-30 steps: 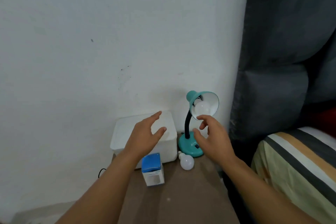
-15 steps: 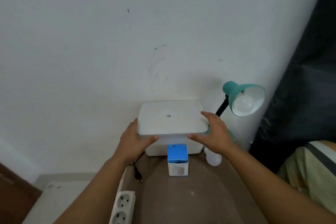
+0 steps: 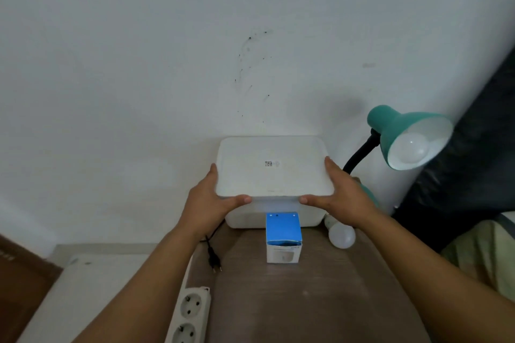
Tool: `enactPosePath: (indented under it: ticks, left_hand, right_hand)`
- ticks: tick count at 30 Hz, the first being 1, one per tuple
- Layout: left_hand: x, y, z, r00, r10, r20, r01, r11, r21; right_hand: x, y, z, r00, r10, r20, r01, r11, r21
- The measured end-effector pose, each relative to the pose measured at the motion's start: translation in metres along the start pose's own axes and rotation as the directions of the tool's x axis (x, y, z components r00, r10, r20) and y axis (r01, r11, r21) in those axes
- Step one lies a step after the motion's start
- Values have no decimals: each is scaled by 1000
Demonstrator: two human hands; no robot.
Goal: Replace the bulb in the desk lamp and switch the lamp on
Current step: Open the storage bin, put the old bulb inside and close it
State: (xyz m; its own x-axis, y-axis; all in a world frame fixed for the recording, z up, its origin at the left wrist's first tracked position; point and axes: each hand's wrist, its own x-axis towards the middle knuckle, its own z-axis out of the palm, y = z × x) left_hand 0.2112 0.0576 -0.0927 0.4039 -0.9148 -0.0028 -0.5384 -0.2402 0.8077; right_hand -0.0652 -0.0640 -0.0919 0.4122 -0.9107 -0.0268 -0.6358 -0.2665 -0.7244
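The left hand [image 3: 207, 200] grips the left edge of a flat white plastic lid [image 3: 271, 167], thumb hooked under the front rim and fingers along the side. The right hand [image 3: 341, 198] holds the opposite edge the same way, thumb tucked under the front right corner. Between the two hands the lid sits raised and tilted above the white plastic storage box [image 3: 250, 217], whose front wall shows just below the thumbs; a small printed code marks the lid's middle.

Beyond the right hand, a teal desk lamp [image 3: 401, 131] with a black flexible neck leans toward the person, a round white bulb [image 3: 412, 150] seated in its shade and unlit. The lamp's base is mostly hidden behind the right wrist. Just below that wrist a loose white bulb [image 3: 341, 235] lies on its side on the brown tabletop [image 3: 306, 295], near the box's right corner.

Between the forearms, right in front of the storage box, stands a small blue-and-white cardboard bulb carton [image 3: 283, 237]. Under the left wrist a black power plug [image 3: 214, 259] on its cord hangs over the table's left edge, unplugged. Lower, beside the left forearm, a white power strip [image 3: 191, 315] with round sockets lies close to the table's side. A white wall [image 3: 167, 64] with faint dark specks stands behind everything.
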Motion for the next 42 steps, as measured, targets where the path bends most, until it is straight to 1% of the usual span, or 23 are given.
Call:
enactPosePath:
  ticks: [4,7,11,16,20,23,26,30,33,36,39,42]
  left_hand:
    - [-4,9,-5,1000,-26,-14,25,999,-30]
    - [-5,17,-12,999,21,-44,-21,1000,-11]
    - [-16,28,-19,995,64,-79,-62,998,24]
    - [-60,34,-15,985,123,-119,-124,992,-1]
    - [-103,40,-8,985,124,-116,-125,992,-4]
    - [-136,45,-1,986,118,-122,-124,991,-43]
    - [-165,39,9,983,146,-115,-146,989,9]
    - [-202,27,22,992,89,-87,-90,996,-13]
    - [-225,19,31,994,87,-68,-87,996,-9]
    - [-245,11,41,997,62,-54,-63,998,-9]
    - [-263,-4,54,1000,7,-27,-8,1000,-27]
    - [-279,-16,66,1000,-30,-11,30,1000,-9]
  right_hand:
    - [-4,-7,-6,1000,-19,-10,20,996,85]
    - [-7,-17,-14,997,-58,-55,62,994,86]
    - [-19,-25,-22,993,-91,-81,98,992,80]
    - [-60,-18,-25,990,-88,-111,93,994,49]
    - [-99,-8,-25,989,-98,-113,105,992,62]
    - [-131,2,-26,989,-103,-105,110,992,64]
    - [-163,14,-25,990,-88,-108,94,994,51]
    - [-200,30,-17,995,-59,-80,58,998,-8]
    - [-225,42,-8,998,-42,-51,41,999,-35]
    - [-248,54,-1,1000,18,-15,-18,999,-36]
    - [-267,66,8,997,72,18,-71,995,-74]
    - [-282,76,15,994,101,50,-94,989,-116]
